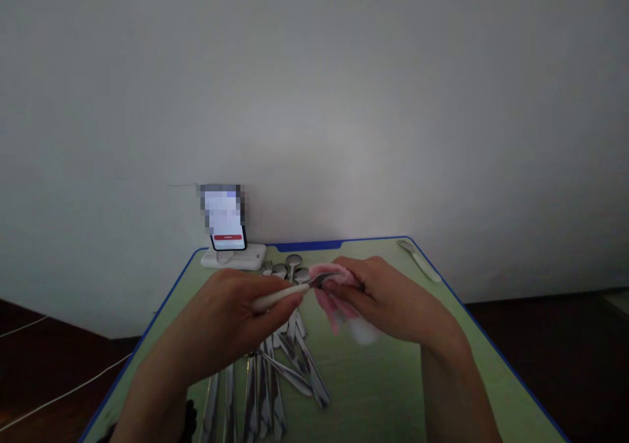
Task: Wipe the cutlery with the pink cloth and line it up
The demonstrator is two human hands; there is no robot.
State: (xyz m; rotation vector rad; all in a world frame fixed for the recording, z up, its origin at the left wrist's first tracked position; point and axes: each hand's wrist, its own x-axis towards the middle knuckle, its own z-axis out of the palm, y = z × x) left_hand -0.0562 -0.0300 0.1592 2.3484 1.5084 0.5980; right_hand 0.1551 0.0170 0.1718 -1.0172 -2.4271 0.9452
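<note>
My left hand (pixel 236 312) is closed around the white handle of a piece of cutlery (pixel 280 297). Its metal end points right and runs into a pink cloth (pixel 334 305), so its exact shape is partly hidden. My right hand (pixel 381 295) pinches the cloth around that metal end, with part of the cloth hanging below the fingers. Under and beside my left hand lies a loose pile of metal cutlery (pixel 265 390); several spoons (pixel 293 260) show at its far end, and long handles reach toward me.
A white-handled fork (pixel 420 261) lies by the right edge of the green table (pixel 373 390), which has a blue rim. At the back left, a phone (pixel 228 223) leans upright on a white stand (pixel 255 254). A grey wall (pixel 314 115) rises behind the table.
</note>
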